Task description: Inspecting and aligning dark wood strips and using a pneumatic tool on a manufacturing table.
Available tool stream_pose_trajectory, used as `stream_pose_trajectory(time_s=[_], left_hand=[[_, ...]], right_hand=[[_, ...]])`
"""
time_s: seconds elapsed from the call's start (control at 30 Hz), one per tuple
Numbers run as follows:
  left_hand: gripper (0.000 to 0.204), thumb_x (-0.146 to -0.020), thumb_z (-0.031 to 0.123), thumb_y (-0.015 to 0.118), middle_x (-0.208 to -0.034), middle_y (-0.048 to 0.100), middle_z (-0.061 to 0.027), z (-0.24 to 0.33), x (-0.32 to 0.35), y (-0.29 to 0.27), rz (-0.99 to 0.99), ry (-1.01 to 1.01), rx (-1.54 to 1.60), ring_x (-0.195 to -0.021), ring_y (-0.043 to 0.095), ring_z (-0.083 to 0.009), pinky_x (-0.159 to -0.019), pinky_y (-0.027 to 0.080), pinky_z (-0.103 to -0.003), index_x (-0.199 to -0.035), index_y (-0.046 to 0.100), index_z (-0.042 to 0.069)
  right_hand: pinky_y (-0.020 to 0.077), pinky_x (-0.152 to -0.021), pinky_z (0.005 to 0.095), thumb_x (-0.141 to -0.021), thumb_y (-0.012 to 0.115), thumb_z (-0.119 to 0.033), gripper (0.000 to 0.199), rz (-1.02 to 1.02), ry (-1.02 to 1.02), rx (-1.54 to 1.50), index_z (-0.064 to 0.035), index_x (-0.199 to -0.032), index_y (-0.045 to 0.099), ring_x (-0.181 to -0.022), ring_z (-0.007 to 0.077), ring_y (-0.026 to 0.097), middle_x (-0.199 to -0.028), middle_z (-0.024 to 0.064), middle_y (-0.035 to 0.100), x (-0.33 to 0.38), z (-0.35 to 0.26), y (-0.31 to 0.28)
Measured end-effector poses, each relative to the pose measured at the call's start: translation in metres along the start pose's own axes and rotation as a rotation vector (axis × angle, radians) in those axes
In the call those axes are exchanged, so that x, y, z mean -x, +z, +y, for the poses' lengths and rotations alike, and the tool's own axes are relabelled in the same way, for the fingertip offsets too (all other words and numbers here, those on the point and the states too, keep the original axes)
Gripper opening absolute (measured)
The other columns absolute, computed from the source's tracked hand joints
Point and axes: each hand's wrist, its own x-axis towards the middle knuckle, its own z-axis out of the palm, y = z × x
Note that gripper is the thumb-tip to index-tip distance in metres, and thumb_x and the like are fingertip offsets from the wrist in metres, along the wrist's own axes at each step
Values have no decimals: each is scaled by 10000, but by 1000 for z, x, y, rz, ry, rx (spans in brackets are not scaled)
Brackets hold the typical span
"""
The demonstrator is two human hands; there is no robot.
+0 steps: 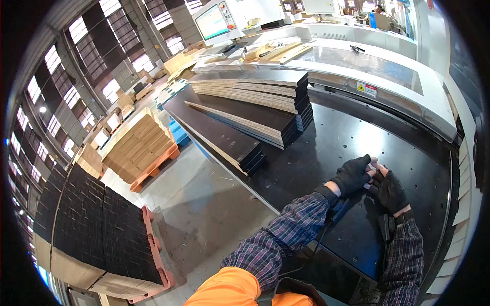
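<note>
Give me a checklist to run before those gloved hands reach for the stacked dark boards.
1. Left hand and right hand free, nothing in the grip: cannot tell, fingertips overlap.
2. Gloves on both hands: ok.
3. Black perforated machine table bare between hands and boards: ok.
4. Stepped stacks of black-faced, pale-edged boards lying flat: ok.
5. Stack edges flush: not ok, staggered.
6. Cable at left sleeve clear: cannot tell.

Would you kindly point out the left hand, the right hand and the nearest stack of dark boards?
left hand [353, 175], head view, back of the black glove.
right hand [390, 191], head view, back of the black glove.
nearest stack of dark boards [217, 133], head view, top face.
</note>
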Motion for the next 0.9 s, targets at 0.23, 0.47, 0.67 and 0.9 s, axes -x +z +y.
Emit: stream_pose_trajectory(time_s=[0.23,0.47,0.67,0.9], left_hand=[[429,-993,165,566,-1042,670,-163,5,1,-2,-25,-50,110,-899,702,-236,-783,597,-351,-1385,455,31],[416,-988,141,563,-1041,665,-160,11,5,-5,-32,-74,176,-896,696,-230,-786,602,-343,-1379,465,37],[428,-990,147,564,-1034,654,-146,8,2,-2,-35,-58,164,-881,695,-213,-779,601,-327,-1394,459,49],[434,-990,162,565,-1039,659,-149,13,4,-8,-72,-143,268,-903,694,-228,-795,598,-336,-1397,459,52]], right_hand=[[474,-1046,416,-1039,441,-404,600,46,34,-121,-34,-1501,341,-1175,227,565,-1356,145,540,-1,-2,7],[492,-1023,409,-1036,448,-390,585,73,30,-110,-35,-1492,357,-1124,217,579,-1319,136,558,-1,-2,11],[488,-1028,415,-1039,440,-385,589,83,20,-65,-31,-1499,340,-1132,218,573,-1327,133,553,1,-5,10],[476,-1050,426,-1033,449,-412,631,21,-2,-63,-20,-1509,314,-1198,234,559,-1390,156,512,-1,0,5]])
